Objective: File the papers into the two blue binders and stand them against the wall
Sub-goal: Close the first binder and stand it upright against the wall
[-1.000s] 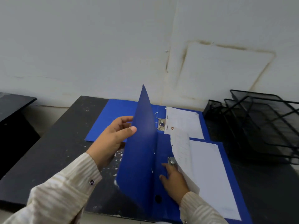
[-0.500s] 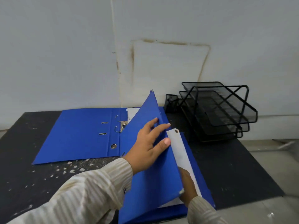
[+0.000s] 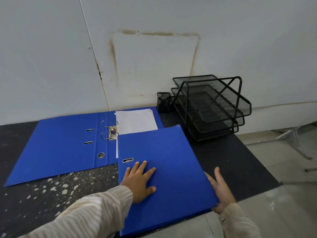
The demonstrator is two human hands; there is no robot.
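A closed blue binder (image 3: 164, 152) lies flat at the front of the dark table (image 3: 231, 160). My left hand (image 3: 139, 181) rests palm down on its cover, fingers spread. My right hand (image 3: 220, 191) lies along the binder's right edge, near its front corner, fingers apart. Behind it a second blue binder (image 3: 65, 146) lies open, its metal rings (image 3: 109, 133) standing up. A stack of white papers (image 3: 136, 121) lies on its right half, partly covered by the closed binder. The wall (image 3: 154, 66) rises just behind.
A black mesh letter tray (image 3: 212, 107) with stacked tiers stands at the back right, a small black mesh pen cup (image 3: 163, 102) beside it. White flecks mark the table's left front. The table's right edge drops to a pale floor (image 3: 283, 169).
My left hand swung the near binder's cover over from upright and pressed it flat shut. My right hand came out from inside the binder to its right edge. The view shifted right.
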